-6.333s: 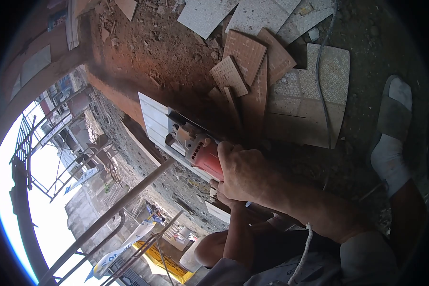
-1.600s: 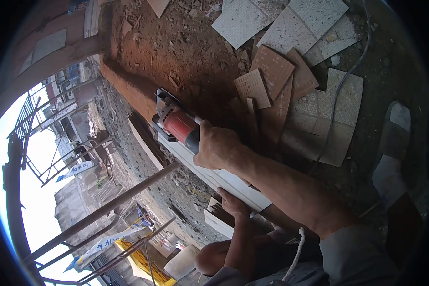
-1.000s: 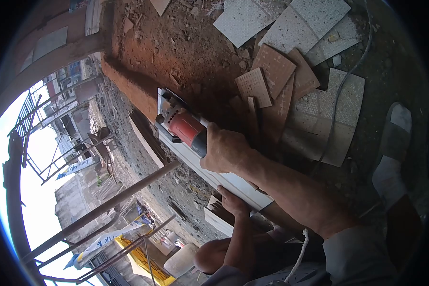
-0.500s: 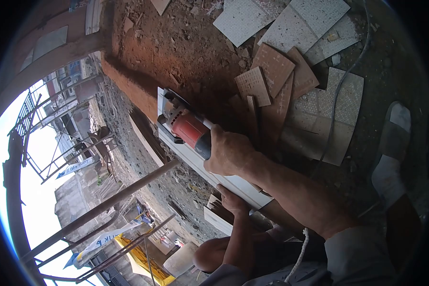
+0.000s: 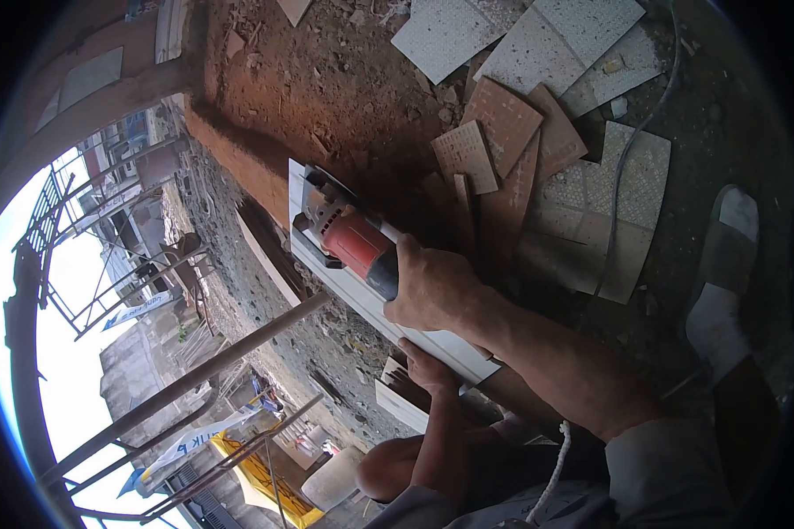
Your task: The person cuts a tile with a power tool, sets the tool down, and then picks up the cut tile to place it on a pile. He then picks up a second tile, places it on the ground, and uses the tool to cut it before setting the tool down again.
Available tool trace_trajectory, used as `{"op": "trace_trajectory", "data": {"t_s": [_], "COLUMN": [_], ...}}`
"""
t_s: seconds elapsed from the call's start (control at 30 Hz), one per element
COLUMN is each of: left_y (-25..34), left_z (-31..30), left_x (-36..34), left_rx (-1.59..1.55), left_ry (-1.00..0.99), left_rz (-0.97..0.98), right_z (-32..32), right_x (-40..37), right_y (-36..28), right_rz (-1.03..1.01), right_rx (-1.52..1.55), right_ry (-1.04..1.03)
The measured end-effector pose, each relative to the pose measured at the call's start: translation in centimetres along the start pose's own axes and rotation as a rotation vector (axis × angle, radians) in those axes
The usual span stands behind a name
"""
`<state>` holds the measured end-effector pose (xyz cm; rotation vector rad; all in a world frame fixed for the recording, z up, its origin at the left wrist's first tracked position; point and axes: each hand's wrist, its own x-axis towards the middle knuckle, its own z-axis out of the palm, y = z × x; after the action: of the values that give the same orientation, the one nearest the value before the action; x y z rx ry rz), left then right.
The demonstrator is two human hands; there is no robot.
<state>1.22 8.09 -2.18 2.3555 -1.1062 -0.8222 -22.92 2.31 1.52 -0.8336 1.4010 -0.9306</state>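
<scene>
My right hand is wrapped around the rear of a red-and-black handheld tile cutter. The cutter's base rests on a long white tile, close to its far end; the blade cannot be made out. My left hand grips the tile's side edge nearer to my body, its fingers on the edge. Reddish dust lies on the ground beside the cutter.
Broken brown tiles and speckled grey tiles lie on the dirt, a dark cable crossing them. A metal pole slants at left. More tile pieces sit by my knee. My slippered foot is at right.
The tile cutter and my right hand have slid slightly along the tile toward my body. My left hand keeps its place on the tile edge.
</scene>
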Motion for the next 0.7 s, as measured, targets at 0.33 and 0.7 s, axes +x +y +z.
{"op": "trace_trajectory", "data": {"t_s": [0.33, 0.7], "left_y": [0.3, 0.2], "left_z": [0.1, -0.4], "left_x": [-0.2, 0.2], "left_rx": [0.025, 0.061], "left_ry": [0.008, -0.011], "left_rz": [0.012, -0.033], "right_z": [-0.4, -0.4], "right_x": [-0.8, -1.7], "right_y": [0.3, 0.7], "right_rz": [0.000, -0.007], "right_rx": [-0.014, -0.014], "right_ry": [-0.010, -0.007]}}
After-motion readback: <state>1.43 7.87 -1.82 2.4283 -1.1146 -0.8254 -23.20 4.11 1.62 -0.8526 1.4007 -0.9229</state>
